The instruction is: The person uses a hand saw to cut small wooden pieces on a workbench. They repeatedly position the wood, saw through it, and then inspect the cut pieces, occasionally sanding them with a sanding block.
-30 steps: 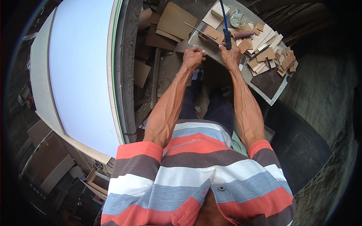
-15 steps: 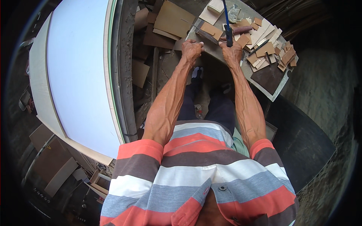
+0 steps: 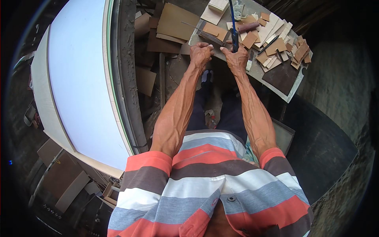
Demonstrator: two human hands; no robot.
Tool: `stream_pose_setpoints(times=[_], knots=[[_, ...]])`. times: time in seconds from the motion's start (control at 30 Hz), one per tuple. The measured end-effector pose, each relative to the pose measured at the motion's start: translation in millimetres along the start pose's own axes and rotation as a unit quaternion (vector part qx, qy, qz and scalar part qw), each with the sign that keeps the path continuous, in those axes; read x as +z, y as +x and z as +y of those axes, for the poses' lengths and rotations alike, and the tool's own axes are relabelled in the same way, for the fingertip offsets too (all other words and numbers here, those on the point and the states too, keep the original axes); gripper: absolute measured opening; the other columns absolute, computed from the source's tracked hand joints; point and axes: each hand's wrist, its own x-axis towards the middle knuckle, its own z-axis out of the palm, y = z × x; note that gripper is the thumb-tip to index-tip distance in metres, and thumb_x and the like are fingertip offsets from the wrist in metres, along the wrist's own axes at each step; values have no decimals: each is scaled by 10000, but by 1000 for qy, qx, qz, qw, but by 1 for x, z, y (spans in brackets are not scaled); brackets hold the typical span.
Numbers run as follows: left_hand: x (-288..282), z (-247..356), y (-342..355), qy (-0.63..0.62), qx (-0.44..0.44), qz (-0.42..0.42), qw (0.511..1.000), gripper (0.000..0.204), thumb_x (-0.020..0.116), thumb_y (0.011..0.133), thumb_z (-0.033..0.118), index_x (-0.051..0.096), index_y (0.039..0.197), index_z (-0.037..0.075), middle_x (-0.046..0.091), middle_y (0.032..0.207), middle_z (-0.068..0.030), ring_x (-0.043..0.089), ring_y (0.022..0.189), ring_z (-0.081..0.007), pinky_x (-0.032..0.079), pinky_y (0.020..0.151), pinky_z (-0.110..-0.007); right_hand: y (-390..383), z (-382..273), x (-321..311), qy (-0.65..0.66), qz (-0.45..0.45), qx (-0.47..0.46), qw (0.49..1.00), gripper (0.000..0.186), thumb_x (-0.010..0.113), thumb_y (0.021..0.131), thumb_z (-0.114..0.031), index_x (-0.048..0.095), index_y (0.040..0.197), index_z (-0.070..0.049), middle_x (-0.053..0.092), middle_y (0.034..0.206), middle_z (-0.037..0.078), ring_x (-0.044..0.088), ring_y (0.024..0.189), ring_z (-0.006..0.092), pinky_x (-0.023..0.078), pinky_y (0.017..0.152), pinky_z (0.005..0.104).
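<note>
My right hand [image 3: 237, 57] is wrapped round the dark handle of a long, thin blue tool [image 3: 233, 19], which looks like a hacksaw seen edge-on. The tool points away from me and runs out past the top of the view. To its left, a short gap away, my left hand [image 3: 201, 54] is closed with the fingers curled in. Whatever those fingers pinch, if anything, is hidden. Both hands hover by the near edge of a worktable [image 3: 256, 73]. Just beyond them on it lies a tan wood strip [image 3: 215, 31] along a dark bar.
Wood offcuts [image 3: 272, 43], a brown roll [image 3: 248, 27] and a black pen-like tool [image 3: 268, 44] crowd the worktable. A large white panel [image 3: 79, 79] stands along my left. Brown boards [image 3: 177, 21] lean beyond it. A dark sheet [image 3: 319, 146] lies at right.
My right hand has moved slightly left and down with the blue tool, nearer to my left hand. The view has shifted a little; the left hand stays closed.
</note>
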Motion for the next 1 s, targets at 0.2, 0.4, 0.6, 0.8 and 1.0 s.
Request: stream_pose_setpoints(times=[0.2, 0.4, 0.6, 0.8, 1.0], knots=[[2, -4, -4, 1, -5, -7, 1000, 306, 688, 839, 156, 573, 1094, 29, 692, 993, -87, 670, 864, -189, 524, 718, -325, 5, 4, 6, -26, 3, -37, 999, 305, 777, 683, -203, 685, 949, -87, 524, 710, 28, 538, 648, 171, 455, 613, 330], [1, -5, -3, -9, -9, -7, 1000, 306, 691, 839, 158, 576, 1092, 30, 688, 988, -85, 669, 853, -184, 523, 699, -316, 10, 9, 8, -46, -9, -38, 998, 279, 761, 704, -221, 689, 932, -79, 560, 740, 54, 564, 666, 199, 463, 636, 346], [3, -3, -1, -30, 1, -15, 999, 290, 692, 840, 154, 579, 1080, 35, 687, 969, -76, 670, 812, -169, 525, 656, -291, 11, 13, 13, -52, -8, -61, 997, 233, 742, 724, -198, 690, 916, -75, 575, 745, 65, 577, 674, 210, 466, 642, 353], [5, 3, -5, -41, -4, -8, 999, 278, 676, 862, 172, 582, 1084, 34, 687, 953, -70, 669, 796, -160, 514, 624, -276, 5, -1, 7, 4, -5, -54, 999, 195, 729, 752, -153, 684, 906, -43, 549, 661, 24, 533, 587, 155, 449, 571, 316], [38, 6, -43, -36, 77, -57, 995, 203, 667, 871, 156, 617, 1010, 18, 669, 890, -49, 644, 734, -122, 483, 587, -251, -38, -10, -24, 117, 47, 27, 992, 177, 725, 769, -115, 672, 911, -24, 513, 624, -27, 488, 571, 83, 422, 535, 276]])
